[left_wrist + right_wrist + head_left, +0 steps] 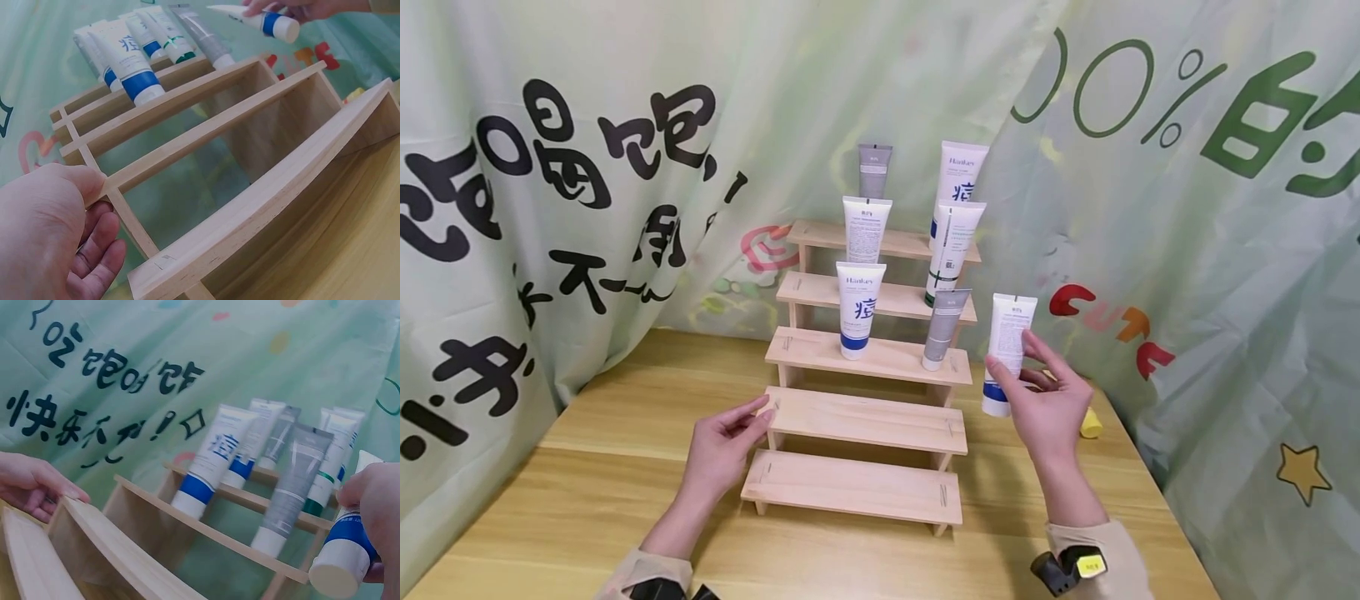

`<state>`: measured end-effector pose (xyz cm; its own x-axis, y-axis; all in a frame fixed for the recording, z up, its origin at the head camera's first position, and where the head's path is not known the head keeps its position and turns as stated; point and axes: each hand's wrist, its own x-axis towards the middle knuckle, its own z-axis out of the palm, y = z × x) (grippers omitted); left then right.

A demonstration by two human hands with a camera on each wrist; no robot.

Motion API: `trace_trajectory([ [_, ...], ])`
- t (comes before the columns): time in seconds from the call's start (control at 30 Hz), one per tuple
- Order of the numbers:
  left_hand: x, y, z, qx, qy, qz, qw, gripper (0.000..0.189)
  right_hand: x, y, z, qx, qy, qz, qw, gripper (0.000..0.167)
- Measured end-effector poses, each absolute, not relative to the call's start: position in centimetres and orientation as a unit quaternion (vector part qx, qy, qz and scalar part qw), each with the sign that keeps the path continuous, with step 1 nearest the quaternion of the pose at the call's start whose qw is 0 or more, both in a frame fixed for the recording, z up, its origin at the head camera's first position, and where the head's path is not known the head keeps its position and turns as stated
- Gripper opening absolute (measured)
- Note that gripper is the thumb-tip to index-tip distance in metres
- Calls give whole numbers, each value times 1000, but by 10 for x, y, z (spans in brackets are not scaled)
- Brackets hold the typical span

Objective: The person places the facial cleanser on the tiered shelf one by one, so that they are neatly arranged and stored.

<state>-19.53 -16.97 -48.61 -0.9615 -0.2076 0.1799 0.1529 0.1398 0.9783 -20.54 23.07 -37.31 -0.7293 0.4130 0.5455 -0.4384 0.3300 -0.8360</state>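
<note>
My right hand (1051,400) pinches a white squeeze tube with a blue band (1006,342) between thumb and fingers. The tube is upright, cap down, in the air to the right of a wooden stepped display rack (865,417). With thumb and curled fingers, my left hand (62,219) grips the left end of the rack's second step from the bottom. On the third step stand a white tube with a blue band (859,308) at left and a grey tube (946,329) at right. Higher up are a white tube (863,229), a green-banded tube (953,250), a small grey tube (874,171) and another white tube (958,171).
The rack stands on a wooden table (625,433). A printed curtain (775,100) hangs behind and along both sides. Beyond my right hand, a small yellow object (1091,423) lies near the table's right edge.
</note>
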Motion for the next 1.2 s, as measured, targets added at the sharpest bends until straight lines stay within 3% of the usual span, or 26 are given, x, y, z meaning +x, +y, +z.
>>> trace_trajectory([
  [0.5,-192,-172,-488,9,-741,-656,140,33,-193,198,-393,106,-702,559,428,74],
  [1.2,-194,-170,-485,-2,-743,-653,146,33,-202,163,-426,202,-661,537,484,89],
])
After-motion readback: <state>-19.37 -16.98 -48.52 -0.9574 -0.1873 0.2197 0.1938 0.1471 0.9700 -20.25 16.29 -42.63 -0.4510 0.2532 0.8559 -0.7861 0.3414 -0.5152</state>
